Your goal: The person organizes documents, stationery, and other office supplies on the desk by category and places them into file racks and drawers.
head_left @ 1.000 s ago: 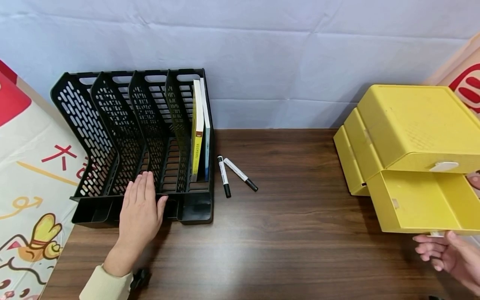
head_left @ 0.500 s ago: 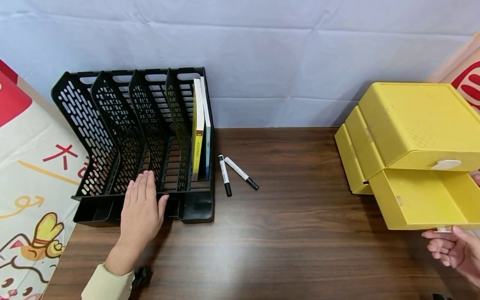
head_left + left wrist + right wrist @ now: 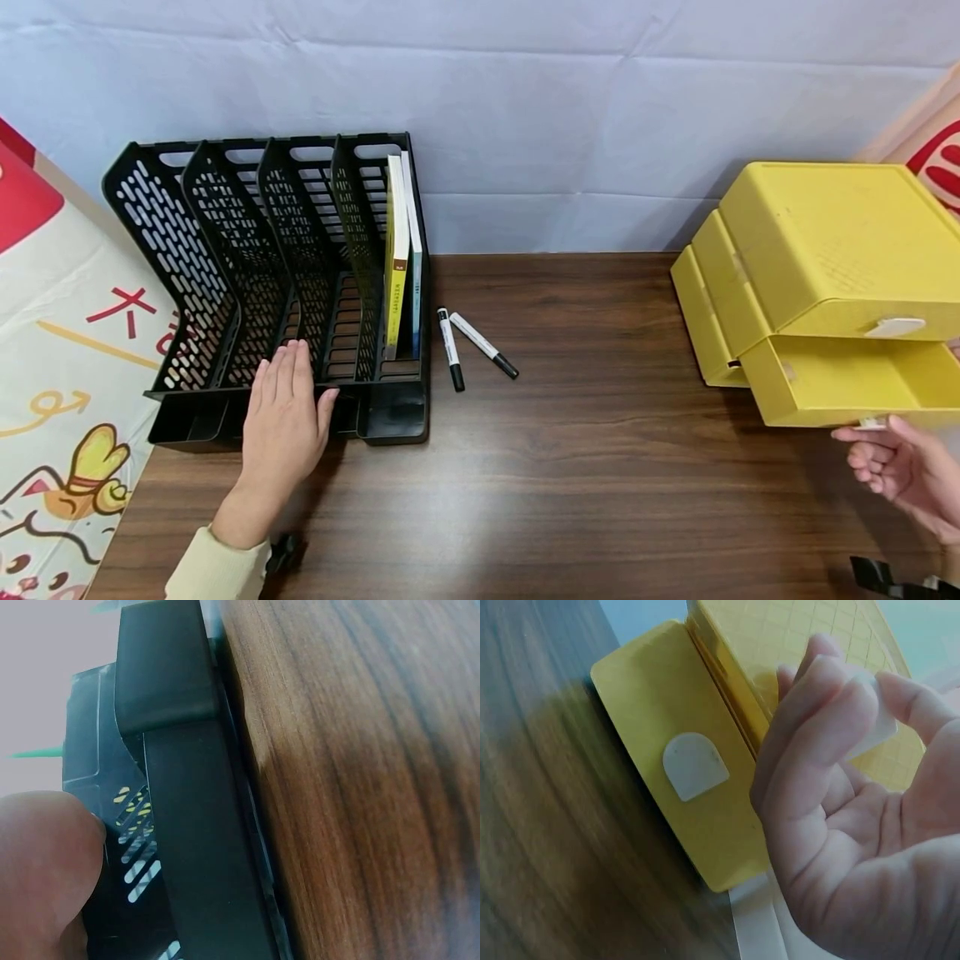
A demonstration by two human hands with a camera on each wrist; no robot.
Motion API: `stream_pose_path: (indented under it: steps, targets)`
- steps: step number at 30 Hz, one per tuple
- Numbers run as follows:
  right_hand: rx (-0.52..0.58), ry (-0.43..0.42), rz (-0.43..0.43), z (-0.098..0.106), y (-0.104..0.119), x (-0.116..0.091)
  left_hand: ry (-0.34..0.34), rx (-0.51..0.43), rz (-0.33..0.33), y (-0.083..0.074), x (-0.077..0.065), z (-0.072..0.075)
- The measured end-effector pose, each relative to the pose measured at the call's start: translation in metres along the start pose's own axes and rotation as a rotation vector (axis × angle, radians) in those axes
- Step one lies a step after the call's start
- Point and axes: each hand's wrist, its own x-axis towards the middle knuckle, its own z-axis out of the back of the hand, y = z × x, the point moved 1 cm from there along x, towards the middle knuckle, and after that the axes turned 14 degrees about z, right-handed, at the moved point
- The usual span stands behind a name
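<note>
My left hand lies with straight fingers on the front of a black file rack; its thumb is beside the rack in the left wrist view. On the right, my right hand pinches the white pull tab of a yellow drawer between thumb and fingers. This middle drawer stands partly out of a yellow three-tier drawer unit, and its visible inside holds nothing. Below it in the right wrist view, the bottom drawer with its own white tab is shut.
Two books stand in the rack's rightmost compartment. Two black-and-white markers lie on the wooden table beside the rack. A pale cloth hangs behind. A printed cartoon sheet is at the left.
The middle drawer, first drawn slightly further right, has now slid partway back into the unit, with my right hand still on its tab. My left hand stays on the rack.
</note>
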Motion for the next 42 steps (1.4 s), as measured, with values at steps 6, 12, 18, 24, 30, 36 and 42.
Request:
stream_pose_path:
  steps: [6,12,18,24,30,36,42]
  targets:
    - [-0.094,-0.048,0.070,-0.007,0.003,0.024,-0.005,-0.002,-0.004,-0.001,0.001,0.001]
    - [-0.161,-0.085,0.130,-0.007,0.007,0.048,0.015,0.009,0.008,-0.001,0.000,0.001]
    - [-0.127,-0.050,0.125,-0.002,0.011,0.064,0.011,0.009,0.006,-0.001,0.001,0.000]
    - [-0.082,-0.076,0.136,0.004,0.013,0.073,0.015,0.010,0.012,-0.001,0.001,0.001]
    - [-0.067,-0.053,0.157,0.011,0.012,0.075,0.011,0.009,0.012,-0.001,0.001,0.001]
    - [-0.096,-0.016,0.184,0.012,0.008,0.074,0.023,0.010,0.021,-0.001,0.000,0.001]
    - [-0.121,0.037,0.204,0.012,0.002,0.073,0.020,0.008,0.017,-0.001,0.000,0.001]
